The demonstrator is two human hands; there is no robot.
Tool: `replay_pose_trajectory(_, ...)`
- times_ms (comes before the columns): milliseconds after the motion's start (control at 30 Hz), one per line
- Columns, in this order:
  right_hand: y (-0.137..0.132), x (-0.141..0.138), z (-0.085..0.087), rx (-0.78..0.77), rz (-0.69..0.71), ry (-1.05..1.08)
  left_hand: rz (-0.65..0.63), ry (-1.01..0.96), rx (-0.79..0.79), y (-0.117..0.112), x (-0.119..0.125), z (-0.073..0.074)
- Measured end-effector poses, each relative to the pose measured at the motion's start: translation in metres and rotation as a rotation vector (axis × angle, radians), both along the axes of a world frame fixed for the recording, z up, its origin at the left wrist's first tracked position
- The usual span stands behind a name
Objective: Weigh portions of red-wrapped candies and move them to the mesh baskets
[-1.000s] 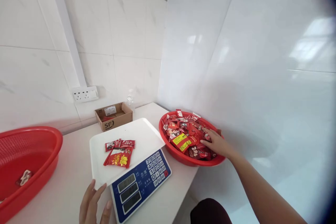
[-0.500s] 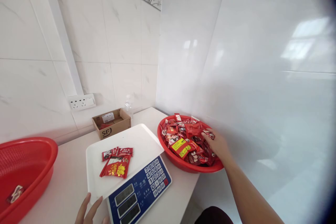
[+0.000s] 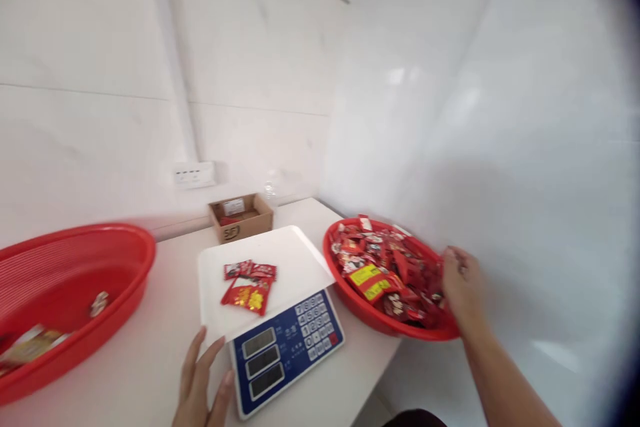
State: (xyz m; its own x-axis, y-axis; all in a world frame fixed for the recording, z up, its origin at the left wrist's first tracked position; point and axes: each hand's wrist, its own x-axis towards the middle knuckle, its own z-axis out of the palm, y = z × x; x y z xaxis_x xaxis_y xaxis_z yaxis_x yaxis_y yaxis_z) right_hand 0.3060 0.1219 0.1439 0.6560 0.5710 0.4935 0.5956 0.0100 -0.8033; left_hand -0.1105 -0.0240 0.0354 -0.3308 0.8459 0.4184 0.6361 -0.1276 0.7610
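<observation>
Red candy packets (image 3: 249,297) are being borne crosswise on a scale tray (image 3: 265,260), on a white counter (image 3: 150,327) by tiled walls (image 3: 250,47); the left hand (image 3: 197,380) is being held open (the grip of the right hand (image 3: 464,287) cannot be told, being blurred).

This seems to be a small packing room: the white marble-like tiled walls (image 3: 250,33) surround a white bench (image 3: 150,320) with an electronic weighing scale (image 3: 287,360), a cardboard shipping box (image 3: 241,219) and a red plastic basket (image 3: 385,327) of wrapped sweets (image 3: 380,273).

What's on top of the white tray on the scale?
Red wrapped packets lie on the white tray, one with yellow print. The tray surface beneath them is covered and cannot be seen.
</observation>
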Motion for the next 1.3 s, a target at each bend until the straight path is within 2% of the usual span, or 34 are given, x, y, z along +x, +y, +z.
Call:
replay_pose_trajectory(100,0.006,-0.052,0.026,0.071,0.124,-0.074,-0.01,-0.076,-0.037,-0.007,0.007,0.009)
replay_pose_trajectory(200,0.018,-0.127,0.037,0.115,0.449,-0.2,-0.016,-0.13,-0.05,-0.009,0.009,0.014)
replay_pose_trajectory(300,0.033,-0.2,0.026,0.086,0.724,-0.245,-0.093,-0.132,-0.087,-0.011,0.005,0.013)
replay_pose_trajectory(333,0.039,-0.22,0.019,0.034,0.793,-0.242,-0.118,-0.128,-0.094,-0.011,0.004,0.012)
replay_pose_trajectory(433,0.057,-0.254,0.004,-0.064,0.875,-0.215,-0.12,-0.129,-0.057,-0.01,0.002,0.005)
replay_pose_trajectory(567,0.075,-0.261,0.001,-0.152,0.878,-0.231,-0.108,-0.138,-0.003,-0.006,0.003,-0.006)
replay_pose_trajectory(700,0.071,-0.259,-0.006,-0.301,0.978,-0.346,-0.142,-0.129,0.022,-0.004,0.001,-0.009)
replay_pose_trajectory(833,0.048,-0.267,-0.017,-0.659,1.068,-0.67,-0.166,-0.12,-0.006,-0.005,0.0,-0.005)
replay_pose_trajectory(900,0.038,-0.272,-0.018,-0.758,1.121,-0.843,-0.173,-0.113,-0.028,-0.007,0.0,-0.002)
replay_pose_trajectory(1033,0.035,-0.276,-0.012,-0.719,1.231,-0.975,-0.168,-0.114,-0.066,-0.009,0.002,0.004)
replay_pose_trajectory(1200,0.041,-0.279,0.002,-0.703,1.26,-1.012,-0.184,-0.14,-0.137,-0.012,0.003,0.013)
replay_pose_trajectory(1300,0.032,-0.29,0.004,-0.64,1.345,-1.03,-0.191,-0.125,-0.121,-0.012,0.003,0.013)
